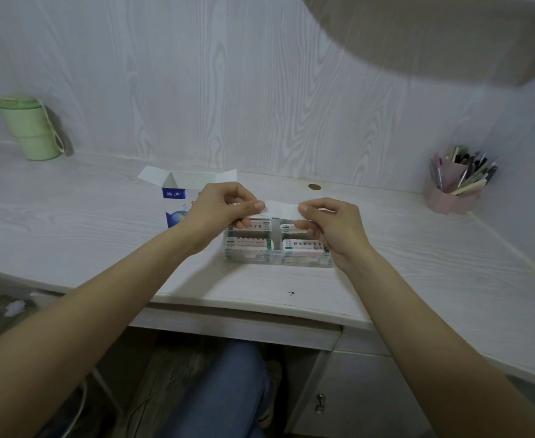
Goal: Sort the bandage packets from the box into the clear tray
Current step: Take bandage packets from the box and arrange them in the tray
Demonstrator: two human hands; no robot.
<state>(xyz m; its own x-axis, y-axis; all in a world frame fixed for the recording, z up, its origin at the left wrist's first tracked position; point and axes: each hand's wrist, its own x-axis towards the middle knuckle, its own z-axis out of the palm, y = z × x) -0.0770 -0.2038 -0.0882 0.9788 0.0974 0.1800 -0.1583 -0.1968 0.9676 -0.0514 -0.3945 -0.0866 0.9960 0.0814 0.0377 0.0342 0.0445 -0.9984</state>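
Observation:
A white bandage packet (281, 212) is stretched flat between both hands, just above the clear tray (277, 262). My left hand (220, 210) pinches its left end between thumb and fingers. My right hand (329, 227) pinches its right end. The clear tray sits on the desk below, its compartments filled with several white packets with green print (302, 248). The open blue-and-white box (177, 197) stands upright behind and left of the tray, its flaps spread, partly hidden by my left hand.
A green lidded cup (30, 128) stands at the back left of the white desk (70, 222). A pink holder full of pens (455, 184) stands at the back right. A shelf overhangs at top right. A drawer and a cabinet lie below the desk's front edge.

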